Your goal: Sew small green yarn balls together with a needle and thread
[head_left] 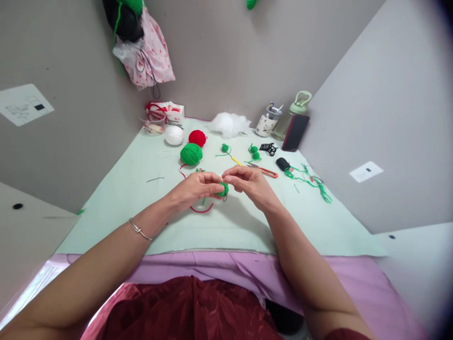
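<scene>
My left hand [203, 185] pinches a small, rounded green yarn piece [222, 191] over the mint tabletop [212, 236]; my right hand [249, 183] closes its fingertips just beside it, on what I cannot tell. A plump green yarn ball [191, 154] sits beyond; smooth tabletop stretches to the front edge.

A small, rounded piece of green yarn work [222, 190] sits pinched in the left hand [202, 186], raised above the table [170, 238] and partly hidden by the fingers. A dark loop [225, 198] hangs at its lower edge. Just above it, a thin pale piece [221, 178] stands nearly upright at the right hand's [247, 182] pinched fingertips; whether it is thread or tool is unclear.
</scene>
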Demonstrator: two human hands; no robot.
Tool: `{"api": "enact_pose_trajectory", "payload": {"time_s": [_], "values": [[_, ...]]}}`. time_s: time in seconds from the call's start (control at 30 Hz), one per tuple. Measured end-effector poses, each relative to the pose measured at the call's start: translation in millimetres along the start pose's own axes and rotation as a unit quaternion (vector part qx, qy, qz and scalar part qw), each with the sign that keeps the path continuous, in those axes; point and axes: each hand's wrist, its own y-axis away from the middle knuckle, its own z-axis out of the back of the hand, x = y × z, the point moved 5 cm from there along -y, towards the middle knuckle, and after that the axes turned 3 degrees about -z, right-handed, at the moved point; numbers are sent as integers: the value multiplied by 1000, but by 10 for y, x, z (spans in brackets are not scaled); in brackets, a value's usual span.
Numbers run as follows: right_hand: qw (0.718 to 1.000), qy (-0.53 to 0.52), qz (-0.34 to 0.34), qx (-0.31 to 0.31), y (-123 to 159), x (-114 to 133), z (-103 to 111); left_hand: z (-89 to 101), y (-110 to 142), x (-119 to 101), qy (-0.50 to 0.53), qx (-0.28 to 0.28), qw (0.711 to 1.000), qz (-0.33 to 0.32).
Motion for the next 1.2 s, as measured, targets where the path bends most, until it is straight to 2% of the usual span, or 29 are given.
{"api": "enact_pose_trajectory", "payload": {"time_s": [0.17,0.3,0.37,0.5,0.57,0.63,0.7,0.8,0.9,1.1,1.2], "values": [[1000,-14,-20,8,7,20,-17,54,-20,67,-61,-17,998,-2],[996,-68,-41,30,-16,-45,-63,23,-21,67,-41,-4,999,1],[993,-103,-48,3,-53,-112,-40,3,-22,61,-25,0,1000,7],[975,-194,-52,-94,-128,-252,140,-34,-28,83,-14,15,999,27],[962,-242,-52,-114,-140,-279,212,-38,-30,85,-7,14,1000,24],[954,-283,-66,-81,-135,-271,196,-29,-27,70,3,3,1000,14],[948,-308,-81,-15,-118,-234,108,-29,-20,52,10,-2,1000,12],[950,-303,-68,42,-101,-173,7,-55,-10,38,8,0,1000,15],[957,-284,-54,22,-135,-196,18,-94,-12,39,-5,6,1000,5],[946,-306,-106,14,-207,-356,36,-96,-16,98,-27,29,999,9],[958,-267,-103,-16,-231,-402,107,-65,-15,88,-18,33,999,5]]}}
